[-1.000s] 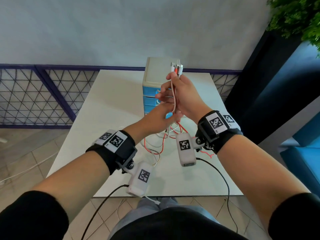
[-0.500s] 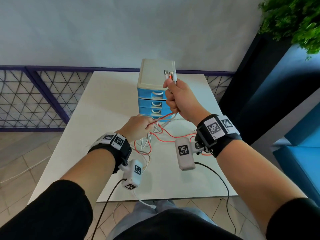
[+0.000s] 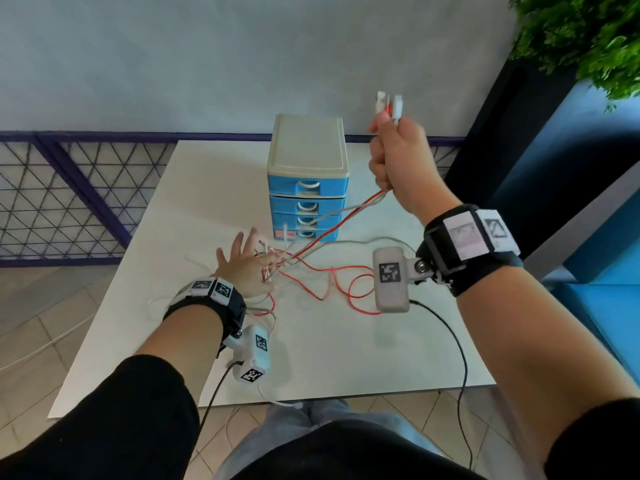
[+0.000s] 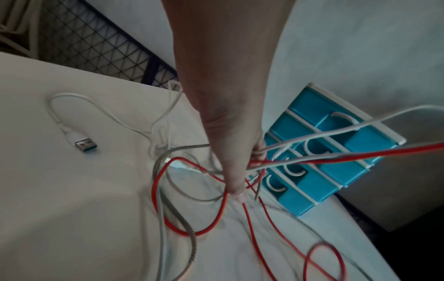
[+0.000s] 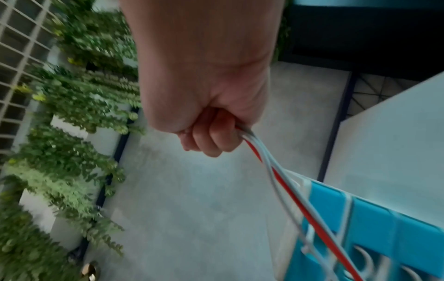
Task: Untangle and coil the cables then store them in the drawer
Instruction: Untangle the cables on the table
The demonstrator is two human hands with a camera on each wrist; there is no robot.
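Note:
My right hand (image 3: 393, 161) is raised to the right of the blue drawer unit (image 3: 307, 183) and grips a bundle of cable ends (image 5: 269, 163) in a fist. Their plugs (image 3: 389, 105) stick out above the fist. Red and white cables (image 3: 332, 223) run taut from it down to my left hand (image 3: 242, 268). That hand hovers low over the table with straight, spread fingers, and the strands pass between them (image 4: 259, 161). Loose red loops (image 3: 346, 285), a braided grey cable (image 4: 186, 224) and a white USB cable (image 4: 81, 144) lie tangled on the table. All the drawers are closed.
The white table (image 3: 207, 188) stands against a grey wall, with a purple mesh fence (image 3: 69, 188) at the left. A plant (image 3: 588, 36) and a blue seat (image 3: 606, 271) are at the right. Black wrist-camera leads (image 3: 457, 341) hang over the table's near edge.
My right hand has risen up and to the right with the plug ends, pulling the cables taut. My left hand has dropped toward the table and spread its fingers.

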